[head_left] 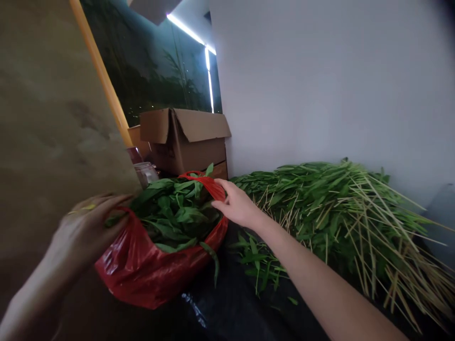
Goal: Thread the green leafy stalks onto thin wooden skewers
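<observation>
A red plastic bag [156, 274] stands in front of me, its mouth spread wide and filled with green leaves [174, 213]. At the bag's right rim, my right hand [236, 203] pinches the red plastic between thumb and fingers. My left hand [94, 227] is at the left rim, slightly blurred, with its fingers bent over the edge of the bag and part of them hidden. One long leaf hangs over the front of the rim. To the right lies a big heap of leafy stalks [320, 203], their pale cut stems pointing toward me.
Behind the bag sits a cardboard box [192, 147] with its flaps up, and a clear jar [145, 173] beside it. Loose sprigs [259, 265] lie on black plastic sheeting [227, 308]. A white wall [320, 85] rises behind the heap; a brownish wall [53, 118] borders the left.
</observation>
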`<state>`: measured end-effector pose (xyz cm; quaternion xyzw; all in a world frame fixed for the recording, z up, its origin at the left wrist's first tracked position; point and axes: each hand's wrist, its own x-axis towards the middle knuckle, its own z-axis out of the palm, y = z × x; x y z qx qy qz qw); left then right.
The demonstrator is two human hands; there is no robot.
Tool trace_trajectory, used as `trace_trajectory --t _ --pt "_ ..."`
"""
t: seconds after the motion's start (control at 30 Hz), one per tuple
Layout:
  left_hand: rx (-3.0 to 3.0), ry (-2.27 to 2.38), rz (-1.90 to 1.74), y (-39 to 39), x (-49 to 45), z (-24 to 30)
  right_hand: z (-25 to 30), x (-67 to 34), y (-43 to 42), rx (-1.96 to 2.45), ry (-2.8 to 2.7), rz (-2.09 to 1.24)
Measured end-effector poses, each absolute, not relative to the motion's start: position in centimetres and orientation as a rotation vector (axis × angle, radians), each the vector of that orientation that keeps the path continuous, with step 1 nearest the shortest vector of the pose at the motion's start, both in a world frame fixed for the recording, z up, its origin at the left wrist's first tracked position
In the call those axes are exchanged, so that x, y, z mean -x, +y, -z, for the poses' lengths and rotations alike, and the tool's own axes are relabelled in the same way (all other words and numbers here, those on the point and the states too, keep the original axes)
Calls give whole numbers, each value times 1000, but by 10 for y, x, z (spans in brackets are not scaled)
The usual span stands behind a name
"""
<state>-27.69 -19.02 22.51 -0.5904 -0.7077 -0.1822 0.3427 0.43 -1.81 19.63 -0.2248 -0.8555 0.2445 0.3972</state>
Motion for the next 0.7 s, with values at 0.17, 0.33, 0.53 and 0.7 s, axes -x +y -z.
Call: trace_trajectory --t 0.17,0.33,0.53,0.7 --pt "1694 -1752 402 -165 260 -220 -192 41 -10 645 -2221 -516" --pt "1655 -1810 506 -171 260 -203 -178 32 -36 650 -2351 -408" --pt "1427 -1992 844 -214 258 -183 -165 6 -19 816 -2325 -332" --pt "1252 -2078 814 -286 244 -162 -159 -7 19 953 -2221 -326"
